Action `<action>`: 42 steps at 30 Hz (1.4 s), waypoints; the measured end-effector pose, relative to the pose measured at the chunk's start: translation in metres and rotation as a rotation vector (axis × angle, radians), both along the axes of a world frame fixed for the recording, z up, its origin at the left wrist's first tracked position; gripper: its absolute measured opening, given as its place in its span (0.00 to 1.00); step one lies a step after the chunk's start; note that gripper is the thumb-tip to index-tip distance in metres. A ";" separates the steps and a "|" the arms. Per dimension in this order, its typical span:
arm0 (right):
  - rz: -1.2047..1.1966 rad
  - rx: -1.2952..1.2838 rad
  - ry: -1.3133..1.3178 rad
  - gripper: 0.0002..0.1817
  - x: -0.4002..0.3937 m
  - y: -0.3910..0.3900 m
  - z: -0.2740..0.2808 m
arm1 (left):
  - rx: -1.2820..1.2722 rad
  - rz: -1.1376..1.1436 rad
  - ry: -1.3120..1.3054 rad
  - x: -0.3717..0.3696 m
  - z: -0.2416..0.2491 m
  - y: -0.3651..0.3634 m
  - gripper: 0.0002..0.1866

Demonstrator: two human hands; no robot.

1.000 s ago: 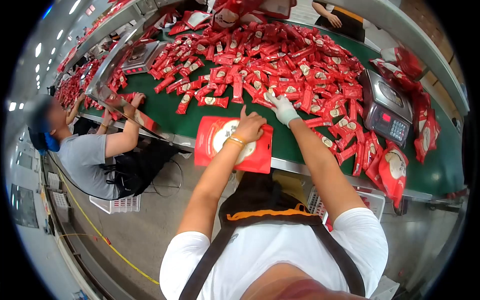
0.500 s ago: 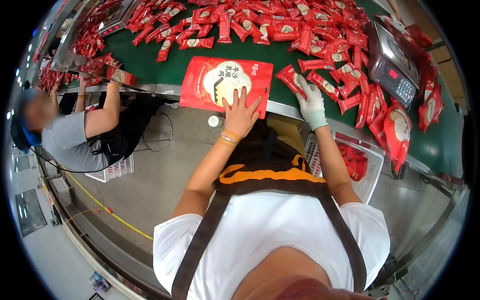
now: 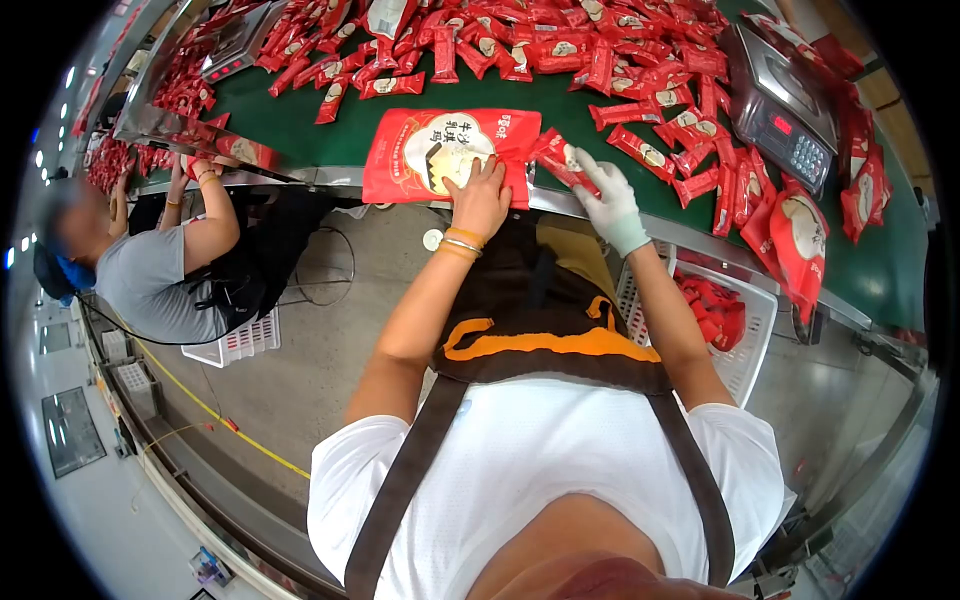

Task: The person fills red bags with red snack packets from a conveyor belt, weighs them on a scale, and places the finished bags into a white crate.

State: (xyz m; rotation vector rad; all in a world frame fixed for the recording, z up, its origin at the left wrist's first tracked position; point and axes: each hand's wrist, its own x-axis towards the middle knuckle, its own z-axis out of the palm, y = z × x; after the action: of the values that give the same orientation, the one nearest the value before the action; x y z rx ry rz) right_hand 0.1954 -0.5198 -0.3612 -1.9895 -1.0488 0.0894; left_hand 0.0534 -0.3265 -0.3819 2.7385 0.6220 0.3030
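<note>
A large red pouch [image 3: 395, 155] with a white printed panel lies at the near edge of the green work surface, slightly overhanging it. My bare left hand [image 3: 480, 198] presses on its face near the right end, thumb and fingers on top, holding it there. In my gloved right hand [image 3: 610, 207] is a small red wrapped snack bar [image 3: 562, 157], gripped by its right end. The bar's other end overlaps the right end of the pouch in this view. The glove's fingertips cover part of the wrapper.
Many wrapped snack bars [image 3: 640, 65] cover the green surface [image 3: 300, 120]. A digital scale [image 3: 785, 125] stands at the right, beside filled red pouches [image 3: 795, 245]. A white crate [image 3: 755, 350] holding red packets sits below. At the left, a co-worker [image 3: 165, 270] handles red packets near another scale [image 3: 235, 50].
My right hand has moved left with the snack bar, from beside the pouch to its right end. My left hand's fingers have drawn closer together on the pouch.
</note>
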 end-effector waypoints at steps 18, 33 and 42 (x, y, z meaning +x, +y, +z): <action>-0.078 -0.036 0.173 0.31 -0.002 0.007 -0.005 | -0.108 -0.251 -0.211 0.001 0.021 0.012 0.20; -0.139 0.068 0.301 0.32 0.001 0.004 -0.006 | 0.141 0.102 0.014 0.071 0.019 0.004 0.23; -0.166 0.064 0.305 0.32 -0.002 0.005 -0.006 | 0.174 0.117 0.173 0.085 0.030 -0.002 0.08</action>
State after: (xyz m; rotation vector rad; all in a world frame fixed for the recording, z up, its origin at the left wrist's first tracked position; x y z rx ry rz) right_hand 0.1936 -0.5151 -0.3668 -1.9235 -0.6820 0.2580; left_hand 0.1380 -0.3288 -0.3521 2.9224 0.8399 0.1532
